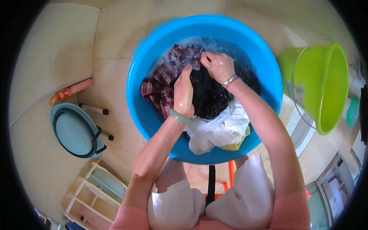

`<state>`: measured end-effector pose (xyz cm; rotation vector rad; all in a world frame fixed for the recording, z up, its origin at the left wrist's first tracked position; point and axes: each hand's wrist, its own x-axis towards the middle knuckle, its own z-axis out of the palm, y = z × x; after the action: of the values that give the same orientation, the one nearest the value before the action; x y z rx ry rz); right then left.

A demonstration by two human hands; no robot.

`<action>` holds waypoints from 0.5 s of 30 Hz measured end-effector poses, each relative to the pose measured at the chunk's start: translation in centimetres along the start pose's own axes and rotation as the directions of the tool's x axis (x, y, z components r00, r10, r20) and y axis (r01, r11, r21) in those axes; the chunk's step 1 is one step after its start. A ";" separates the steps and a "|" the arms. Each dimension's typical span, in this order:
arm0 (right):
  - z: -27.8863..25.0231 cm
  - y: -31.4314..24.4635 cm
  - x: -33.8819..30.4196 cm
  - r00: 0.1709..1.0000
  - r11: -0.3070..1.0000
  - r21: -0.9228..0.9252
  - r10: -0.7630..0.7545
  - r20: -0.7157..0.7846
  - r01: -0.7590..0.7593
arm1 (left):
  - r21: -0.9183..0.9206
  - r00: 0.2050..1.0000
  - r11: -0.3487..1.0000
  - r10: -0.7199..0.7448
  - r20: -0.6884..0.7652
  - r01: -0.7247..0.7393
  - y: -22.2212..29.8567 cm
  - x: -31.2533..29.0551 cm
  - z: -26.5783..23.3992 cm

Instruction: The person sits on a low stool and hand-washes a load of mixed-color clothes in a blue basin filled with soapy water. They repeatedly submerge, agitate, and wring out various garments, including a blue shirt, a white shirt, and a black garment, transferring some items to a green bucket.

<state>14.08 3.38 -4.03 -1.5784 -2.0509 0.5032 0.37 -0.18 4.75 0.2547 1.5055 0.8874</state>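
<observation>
A large blue basin (136, 115) holds soapy water and clothes. Both hands are wet and work at a black garment (209, 101) in its middle. My right hand (218, 67) is closed in a fist on the garment's far edge. On its left side, my left hand (184, 92) grips the dark cloth with the thumb up; its other fingers are partly hidden. A maroon plaid garment (163, 84) lies to the left, half under suds. White cloth (218, 126) is heaped at the near side, with a yellow cloth (237, 142) showing beneath it.
A lime-green bucket (333, 88) with a wire handle stands close on the right. Leftward, a grey-blue folding basin (74, 130) leans at the wall, by a pink bottle (82, 86). A cream rack (86, 188) stands lower left. An orange stool leg (230, 172) shows below.
</observation>
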 end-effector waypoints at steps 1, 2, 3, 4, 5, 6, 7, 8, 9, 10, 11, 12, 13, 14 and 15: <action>-0.3 1.1 0.5 0.992 0.991 -0.045 0.126 0.032 -0.125 | 0.074 0.999 0.997 0.037 0.017 -0.038 0.5 -0.2 0.8; -0.2 1.4 0.8 0.963 0.964 -0.083 0.260 0.078 -0.253 | -0.038 0.988 0.994 0.107 0.112 -0.104 0.1 1.1 -0.3; -0.3 1.6 0.9 0.913 0.918 -0.130 0.390 0.118 -0.375 | -0.157 0.963 0.975 0.187 0.197 -0.157 -0.8 3.4 -2.0; 0.1 3.0 1.0 0.896 0.905 -0.068 0.425 0.129 -0.420 | -0.290 0.964 0.954 0.149 0.220 -0.081 -1.7 5.9 -3.9; 0.4 3.7 -0.2 0.923 0.922 -0.048 0.385 0.025 -0.383 | -0.269 0.972 0.961 0.119 0.203 -0.062 -1.5 6.3 -4.1; 1.1 3.9 -1.5 0.960 0.962 -0.071 0.268 0.082 -0.262 | -0.249 0.979 0.968 0.090 0.185 -0.042 -1.3 6.5 -4.2; 1.0 3.6 -2.5 0.978 0.987 -0.089 0.147 0.146 -0.135 | -0.232 0.985 0.973 0.057 0.165 -0.018 -1.3 6.6 -4.2; 0.5 3.7 -2.6 0.930 0.991 -0.104 0.115 0.348 -0.084 | -0.253 0.983 0.967 0.047 0.179 -0.001 -1.5 7.0 -4.5; 1.0 4.3 -2.1 0.914 0.979 -0.164 0.173 0.366 -0.119 | -0.221 0.982 0.975 0.073 0.174 -0.034 -2.2 7.4 -4.5; 1.2 4.5 -0.8 0.898 0.961 -0.227 0.236 0.372 -0.159 | -0.183 0.979 0.981 0.101 0.177 -0.068 -2.8 7.7 -4.4; 1.2 4.6 -0.1 0.878 0.937 -0.288 0.299 0.374 -0.197 | -0.146 0.975 0.984 0.128 0.183 -0.102 -3.3 8.0 -4.3; 1.3 4.6 0.7 0.805 0.882 -0.169 0.470 0.361 -0.439 | -0.101 0.976 0.988 0.134 0.170 -0.118 -3.6 8.5 -4.4; 1.5 3.6 0.9 0.875 0.921 -0.082 0.388 0.289 -0.382 | -0.168 0.971 0.984 0.097 0.216 -0.061 -3.5 8.5 -4.3; 1.7 2.2 0.7 0.931 0.952 0.002 0.300 0.207 -0.307 | -0.234 0.963 0.972 0.068 0.260 -0.005 -2.9 8.3 -4.3; 1.7 0.8 0.2 0.971 0.972 0.077 0.212 0.114 -0.222 | -0.296 0.951 0.954 0.042 0.306 0.053 -2.4 8.2 -4.3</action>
<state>13.65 3.81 -5.76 -1.7655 -1.9100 0.7629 -4.19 1.82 -3.44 0.1558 1.0636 1.0083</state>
